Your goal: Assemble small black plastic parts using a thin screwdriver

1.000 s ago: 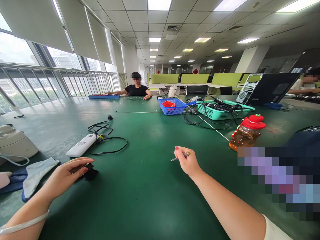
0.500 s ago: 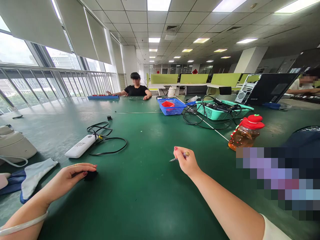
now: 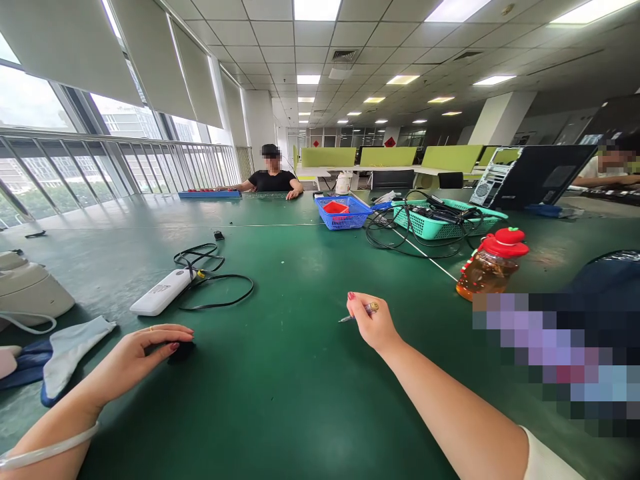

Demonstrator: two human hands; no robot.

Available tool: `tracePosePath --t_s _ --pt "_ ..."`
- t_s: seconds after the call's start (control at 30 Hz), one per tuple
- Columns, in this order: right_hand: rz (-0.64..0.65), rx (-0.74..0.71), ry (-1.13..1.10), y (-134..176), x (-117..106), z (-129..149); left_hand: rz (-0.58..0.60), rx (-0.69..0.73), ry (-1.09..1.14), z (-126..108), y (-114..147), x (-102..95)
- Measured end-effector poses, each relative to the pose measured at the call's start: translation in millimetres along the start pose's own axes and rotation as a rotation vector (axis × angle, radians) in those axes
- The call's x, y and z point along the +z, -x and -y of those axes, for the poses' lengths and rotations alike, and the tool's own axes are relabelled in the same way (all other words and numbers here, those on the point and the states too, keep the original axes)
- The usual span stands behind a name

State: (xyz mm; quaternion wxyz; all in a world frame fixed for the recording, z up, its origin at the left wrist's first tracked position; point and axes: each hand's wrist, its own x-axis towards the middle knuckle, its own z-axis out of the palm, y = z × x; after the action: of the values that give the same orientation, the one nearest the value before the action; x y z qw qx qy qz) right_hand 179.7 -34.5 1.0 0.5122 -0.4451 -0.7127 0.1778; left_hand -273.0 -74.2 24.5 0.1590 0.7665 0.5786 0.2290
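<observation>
My right hand is closed around a pen, whose thin tip points left, close to the green tabletop. To the left, my left hand lies low over a small black object, fingers and thumb at its top and near side. Most of that object is covered by the hand, so its kind is unclear. Just beyond my left hand rests a white power bank with a black cable looped beside it.
A bottle with a red lid stands right of my right hand. Further back are a blue basket, a green basket with cables and a computer case. A cloth lies at left. A person sits across the table.
Both my hands keep their places, the pen included. At the far end, the blue tray by the other person has shifted slightly to the right.
</observation>
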Motion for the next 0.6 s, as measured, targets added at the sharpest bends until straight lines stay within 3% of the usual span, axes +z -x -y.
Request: tracePosePath --t_s 0.33,0.6 --pt "0.001 0.012 -0.013 0.3 -0.7 0.8 -0.008 -0.018 0.031 -6.4 1.1 -2.6" --pt "0.0 0.021 -0.004 0.2 0.0 -1.1 -0.024 -0.036 0.024 1.2 0.9 -2.9"
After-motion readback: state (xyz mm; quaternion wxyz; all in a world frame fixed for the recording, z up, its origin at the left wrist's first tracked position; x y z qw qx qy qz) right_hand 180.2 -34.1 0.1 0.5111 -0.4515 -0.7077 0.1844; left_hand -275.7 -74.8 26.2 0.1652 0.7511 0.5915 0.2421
